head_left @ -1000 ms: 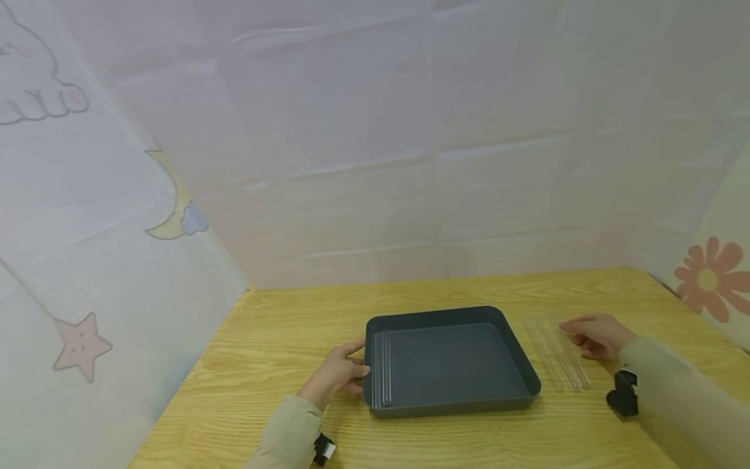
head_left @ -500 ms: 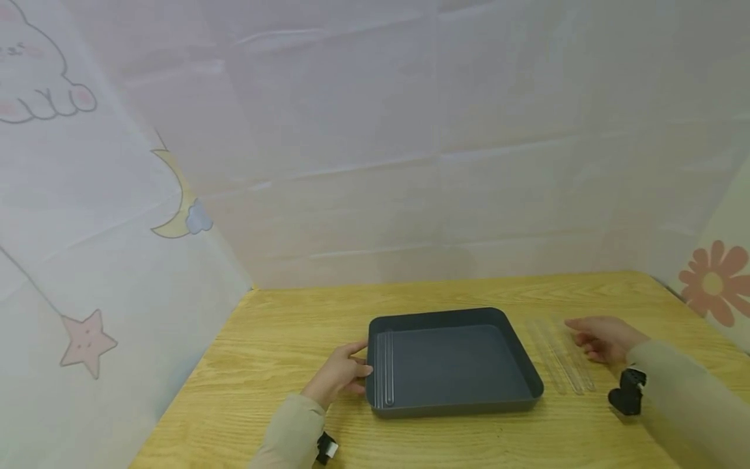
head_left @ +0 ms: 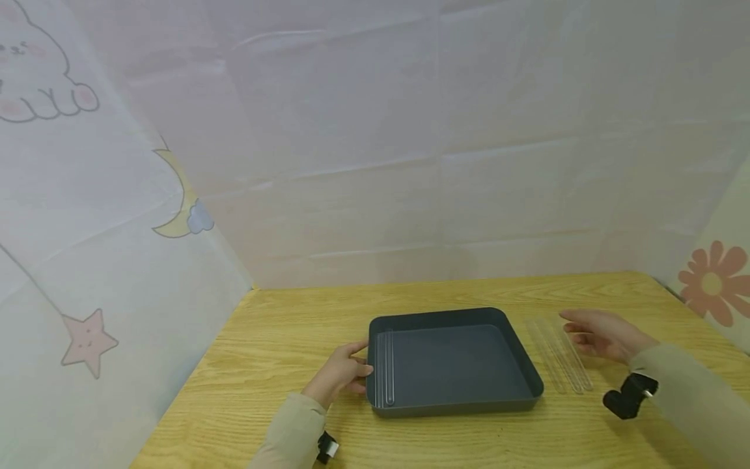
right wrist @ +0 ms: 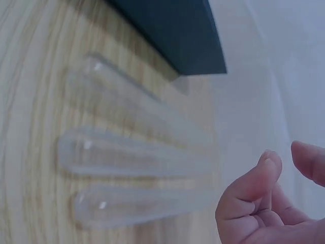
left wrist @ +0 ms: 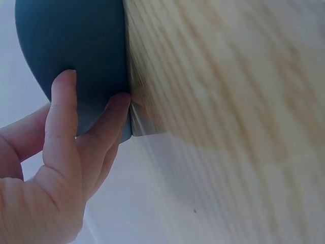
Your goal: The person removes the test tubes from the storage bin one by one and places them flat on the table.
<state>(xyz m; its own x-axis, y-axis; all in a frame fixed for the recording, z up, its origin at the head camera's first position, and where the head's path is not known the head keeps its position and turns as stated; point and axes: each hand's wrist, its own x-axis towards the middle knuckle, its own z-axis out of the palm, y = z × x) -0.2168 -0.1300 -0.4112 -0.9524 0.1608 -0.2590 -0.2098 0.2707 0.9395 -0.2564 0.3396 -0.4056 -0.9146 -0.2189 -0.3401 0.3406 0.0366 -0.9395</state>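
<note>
A dark grey rectangular tray [head_left: 457, 365] lies on the wooden table, with clear tubes [head_left: 389, 371] side by side along its left wall. My left hand [head_left: 336, 374] touches that wall from outside; in the left wrist view, the fingers of my left hand [left wrist: 61, 152] rest against the tray [left wrist: 86, 46]. Right of the tray lie three clear tubes [head_left: 565, 358], seen closer as rounded-ended tubes [right wrist: 127, 155] in the right wrist view. My right hand [head_left: 606, 335] is beside their far ends, holding nothing, thumb and finger apart; the right hand [right wrist: 264, 208] shows a bent finger.
The wooden table [head_left: 281, 326] stretches around the tray, meeting a pale sheet wall [head_left: 351, 130] at the back and printed sheets at both sides. A black wrist device [head_left: 629, 395] hangs below the right sleeve, and a smaller one [head_left: 326, 447] below the left.
My right hand has drawn slightly away from the loose tubes, and its fingers have loosened and spread. My left hand stays at the tray. The head view has shifted slightly.
</note>
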